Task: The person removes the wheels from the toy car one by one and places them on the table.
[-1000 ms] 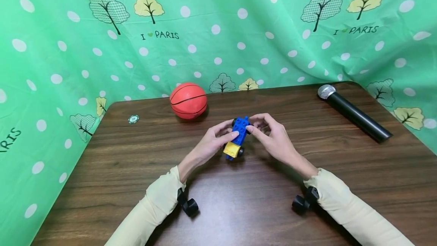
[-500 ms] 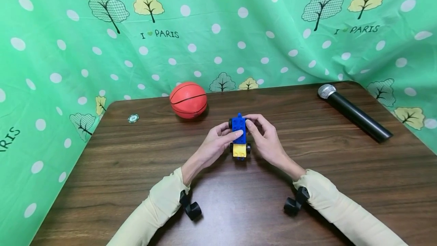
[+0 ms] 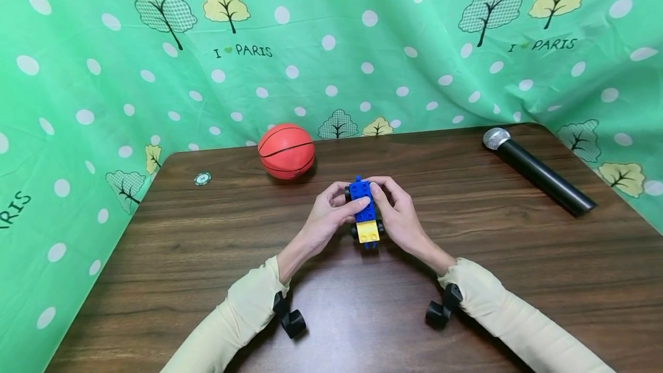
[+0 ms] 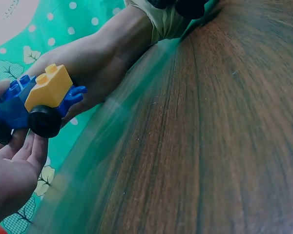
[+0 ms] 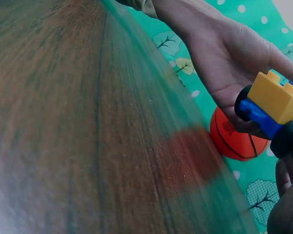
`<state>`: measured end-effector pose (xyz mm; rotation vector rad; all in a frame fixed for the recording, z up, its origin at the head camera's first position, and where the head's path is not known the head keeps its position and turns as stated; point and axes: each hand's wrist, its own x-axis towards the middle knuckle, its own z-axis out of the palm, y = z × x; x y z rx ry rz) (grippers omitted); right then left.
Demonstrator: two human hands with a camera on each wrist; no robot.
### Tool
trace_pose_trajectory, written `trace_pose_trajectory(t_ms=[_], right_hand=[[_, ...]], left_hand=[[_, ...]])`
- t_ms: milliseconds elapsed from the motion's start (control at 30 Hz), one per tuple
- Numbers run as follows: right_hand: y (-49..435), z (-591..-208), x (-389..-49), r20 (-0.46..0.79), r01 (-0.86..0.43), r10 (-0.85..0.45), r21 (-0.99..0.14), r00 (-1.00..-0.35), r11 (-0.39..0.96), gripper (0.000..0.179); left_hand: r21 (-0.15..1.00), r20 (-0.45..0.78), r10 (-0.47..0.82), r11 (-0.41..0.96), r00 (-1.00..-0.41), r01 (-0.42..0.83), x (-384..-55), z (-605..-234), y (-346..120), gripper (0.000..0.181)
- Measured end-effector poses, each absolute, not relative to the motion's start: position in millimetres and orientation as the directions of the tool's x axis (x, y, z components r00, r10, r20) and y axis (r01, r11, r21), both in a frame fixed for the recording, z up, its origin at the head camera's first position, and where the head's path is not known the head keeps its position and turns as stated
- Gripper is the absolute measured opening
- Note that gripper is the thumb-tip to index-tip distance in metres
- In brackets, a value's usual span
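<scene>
Two hands hold one toy car (image 3: 368, 214), which lies nearer the person than the red ball (image 3: 286, 151) and off to the ball's right. The car's long axis runs roughly away from the person, its blue far end leaning slightly toward the ball's side and its yellow block (image 3: 368, 232) at the end farther from the ball. The left hand (image 3: 327, 210), on the ball's side of the car, grips it with the thumb over the blue studs and fingers beneath. The right hand (image 3: 400, 217), on the side away from the ball, pinches the blue part near its far end, its fingers partly hidden. Neither hand is nearer the car: both touch it.
</scene>
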<state>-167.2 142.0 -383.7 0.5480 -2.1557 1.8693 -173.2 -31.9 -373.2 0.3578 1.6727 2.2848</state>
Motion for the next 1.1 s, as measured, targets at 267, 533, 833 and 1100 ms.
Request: trace_pose_trajectory(t_ms=[267, 533, 833, 1100], right_hand=[[141, -386, -168, 0.436, -0.445, -0.09, -0.879, -0.896, 0.17, 0.023], [146, -389, -172, 0.537, -0.545, -0.112, -0.787, -0.836, 0.29, 0.014], [152, -392, -177, 0.599, -0.626, -0.188, -0.718, -0.779, 0.305, 0.012], [156, -391, -177, 0.592, -0.634, -0.227, -0.717, -0.773, 0.291, 0.013]], left_hand=[[0.968, 0.055, 0.363, -0.248, -0.93, -0.04, -174, -374, -35, 0.03], [0.982, 0.07, 0.366, -0.189, -0.928, -0.001, -174, -374, -37, 0.033], [0.985, 0.067, 0.386, -0.174, -0.92, -0.001, -173, -374, -39, 0.036], [0.977, 0.046, 0.409, -0.208, -0.911, -0.044, -175, -376, -43, 0.035]])
